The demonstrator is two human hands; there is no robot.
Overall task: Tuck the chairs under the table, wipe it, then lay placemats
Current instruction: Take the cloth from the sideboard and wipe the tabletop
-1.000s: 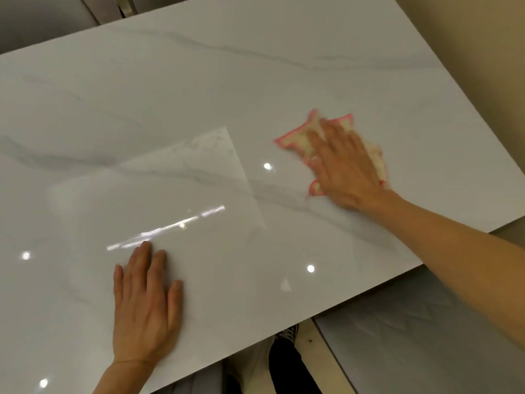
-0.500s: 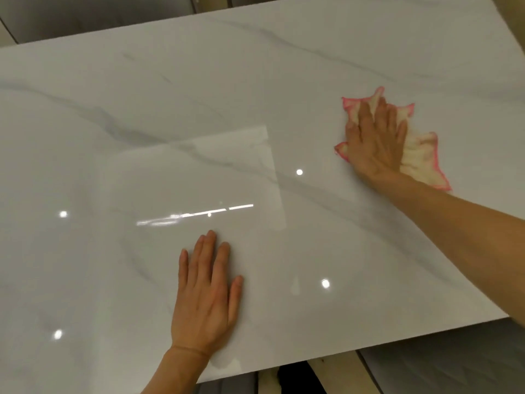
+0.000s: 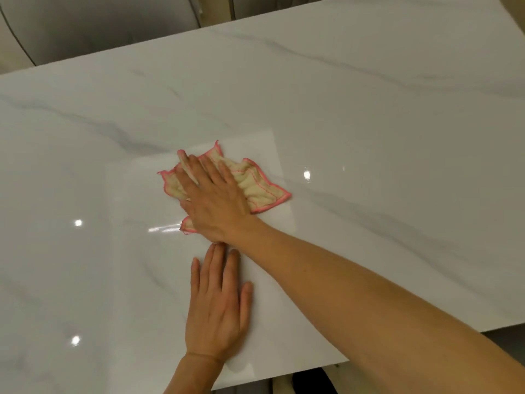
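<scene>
Currently the right hand [image 3: 216, 203] lies flat on the cloth [image 3: 255, 189], fingers straight and slightly spread, pressing it onto the surface [image 3: 369, 115]. Fingertips point toward 11 o'clock. Cloth: cream with pink stitched edging, crumpled, near the middle of the view. It sticks out from under the hand at 3 o'clock, at 10 o'clock and, as a small corner, at 7 o'clock below the palm.

Left hand [image 3: 218, 302] rests palm down on the bare surface at 6 o'clock from the right hand, fingers straight and close together, holding nothing. Its fingertips reach just short of the right wrist; whether they touch it cannot be told. Right forearm runs in from 4 o'clock, crossing the near edge of the surface.

Surface: glossy white marble pattern with grey veins, carrying several bright round light reflections and a paler rectangular reflection around both hands.

Chairs: a grey upholstered chair [image 3: 99, 24] shows beyond the far edge at 11 o'clock, a second chair back [image 3: 270, 4] partly in view at 12 o'clock. Whether either is tucked under cannot be told.
</scene>
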